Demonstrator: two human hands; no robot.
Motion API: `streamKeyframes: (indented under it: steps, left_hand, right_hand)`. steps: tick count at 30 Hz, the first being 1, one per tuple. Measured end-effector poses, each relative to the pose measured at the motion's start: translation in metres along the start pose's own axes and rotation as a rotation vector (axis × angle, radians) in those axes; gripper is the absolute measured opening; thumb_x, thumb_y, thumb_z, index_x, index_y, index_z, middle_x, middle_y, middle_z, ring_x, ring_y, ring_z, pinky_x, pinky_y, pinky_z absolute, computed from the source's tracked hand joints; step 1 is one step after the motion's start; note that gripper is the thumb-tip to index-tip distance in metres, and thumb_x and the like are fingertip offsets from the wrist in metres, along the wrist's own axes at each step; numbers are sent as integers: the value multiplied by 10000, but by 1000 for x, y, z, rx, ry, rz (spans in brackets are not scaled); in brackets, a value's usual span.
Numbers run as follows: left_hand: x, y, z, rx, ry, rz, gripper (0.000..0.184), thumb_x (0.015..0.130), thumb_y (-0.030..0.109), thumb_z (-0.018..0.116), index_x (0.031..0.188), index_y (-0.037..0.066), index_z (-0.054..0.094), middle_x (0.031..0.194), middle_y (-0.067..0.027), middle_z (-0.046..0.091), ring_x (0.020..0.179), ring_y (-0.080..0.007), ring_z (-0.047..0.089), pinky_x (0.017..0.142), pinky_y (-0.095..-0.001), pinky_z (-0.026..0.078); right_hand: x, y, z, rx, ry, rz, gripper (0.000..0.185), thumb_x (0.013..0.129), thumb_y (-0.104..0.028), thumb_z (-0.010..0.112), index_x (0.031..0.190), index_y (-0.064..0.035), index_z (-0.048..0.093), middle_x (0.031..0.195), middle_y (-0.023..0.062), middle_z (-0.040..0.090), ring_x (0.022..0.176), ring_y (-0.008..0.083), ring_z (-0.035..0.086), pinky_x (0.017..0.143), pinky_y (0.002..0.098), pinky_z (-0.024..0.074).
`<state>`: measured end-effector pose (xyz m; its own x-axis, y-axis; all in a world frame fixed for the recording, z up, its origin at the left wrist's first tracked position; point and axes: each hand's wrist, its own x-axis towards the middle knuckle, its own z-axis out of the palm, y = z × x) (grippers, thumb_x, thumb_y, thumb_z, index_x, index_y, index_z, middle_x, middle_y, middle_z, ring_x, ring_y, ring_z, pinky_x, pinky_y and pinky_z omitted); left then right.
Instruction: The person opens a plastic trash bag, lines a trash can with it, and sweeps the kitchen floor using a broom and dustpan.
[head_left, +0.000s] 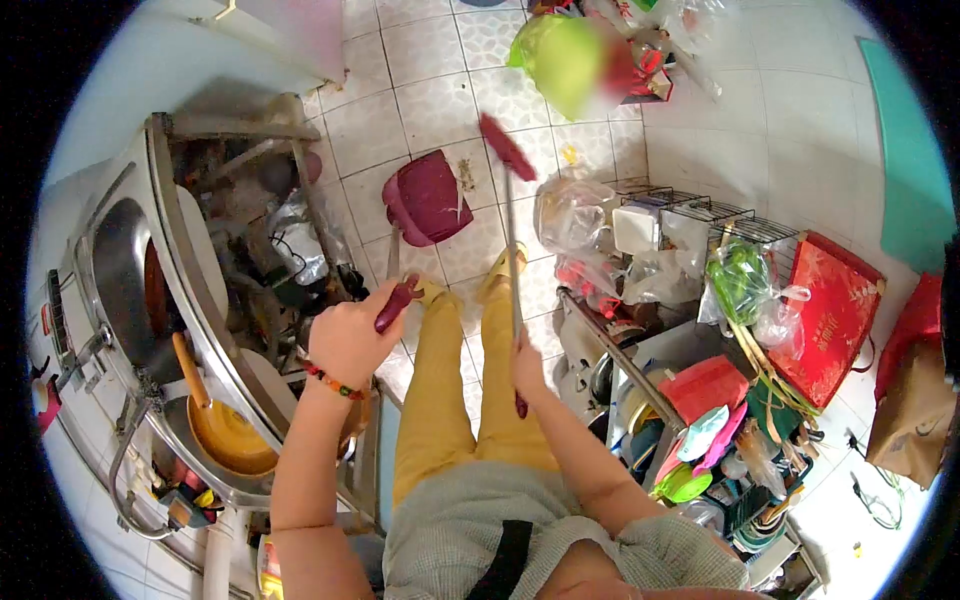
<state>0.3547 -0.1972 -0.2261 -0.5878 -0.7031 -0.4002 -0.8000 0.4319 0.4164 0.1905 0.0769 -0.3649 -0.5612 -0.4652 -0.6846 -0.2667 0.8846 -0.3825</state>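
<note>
My left hand [358, 333] is closed around the handle of a dark red dustpan [428, 197], whose pan rests on the tiled floor ahead of my feet. The fingers of my right hand [527, 370] wrap round the long metal stick of a broom [508, 150] with a dark red head. That head is to the right of the dustpan, over the floor. Between the two, a small patch of brownish debris [466, 175] lies on the tiles. A yellow scrap [569, 155] sits farther right.
At left stands a metal sink counter [205, 270] holding a yellow pan [235, 435]. A wire rack [700, 205] with bags, greens [738, 270] and a red box [828, 310] lines the right side. A yellow-green bag [560, 62] is at the far end of the tiled floor [425, 95].
</note>
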Motion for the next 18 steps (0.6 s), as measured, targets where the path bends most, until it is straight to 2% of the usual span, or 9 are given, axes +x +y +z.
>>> streamKeyframes:
  steps: [2,4,6,9,12,13,16,18]
  left_hand:
    - [-8,-4,4,-18,19,-6,337,735,312,610,1035,156,617,550,-112,578,495,-277,584,476,-377,478]
    - [-9,-4,5,-31,-32,-46,381,734,329,618,1085,182,599,607,-135,589,544,-306,586,513,-395,483]
    - [-9,-6,5,-47,-19,-36,379,736,327,618,1085,183,599,601,-135,587,542,-304,586,509,-392,482]
    - [-11,-12,4,-58,31,9,349,737,313,614,1049,159,609,552,-109,577,494,-269,584,467,-371,475]
    - [-21,-16,5,1,3,-2,354,739,306,613,1061,160,603,544,-108,570,492,-267,583,459,-374,470]
    - [-26,-17,6,1,-5,-3,355,739,305,614,1063,161,601,541,-106,568,488,-265,581,456,-372,467]
    - [-44,-20,6,-3,-11,-26,358,737,301,621,1066,163,600,535,-101,562,478,-259,575,446,-366,461]
    - [-52,-21,5,-14,17,-49,360,733,300,627,1065,162,601,532,-99,560,471,-255,571,441,-360,458]
  right_hand:
    - [-23,32,14,-76,-76,-46,369,901,-232,434,1212,-35,458,634,214,534,539,334,542,463,396,409]
    - [-43,39,2,-12,-180,-5,373,901,-231,442,1219,-39,468,600,169,520,513,273,527,453,365,403]
    - [-59,42,-48,187,-322,126,381,901,-232,449,1231,-44,471,565,116,497,491,201,502,448,332,395]
    - [-71,45,-92,35,-302,97,411,910,-251,437,1267,-47,434,557,67,460,478,133,448,437,291,377]
    - [-45,48,-96,-125,-163,119,432,907,-274,424,1307,-116,380,590,170,539,504,261,546,517,390,444]
    - [-34,9,-103,-111,-162,156,424,907,-291,411,1279,-87,398,619,197,558,534,317,563,529,426,450]
    - [5,48,-46,-89,-70,108,365,910,-254,411,1205,-46,465,643,194,568,517,314,544,496,405,437]
    - [-9,35,-5,-252,-31,50,290,908,-242,413,1089,-30,493,674,220,562,523,314,547,486,411,443]
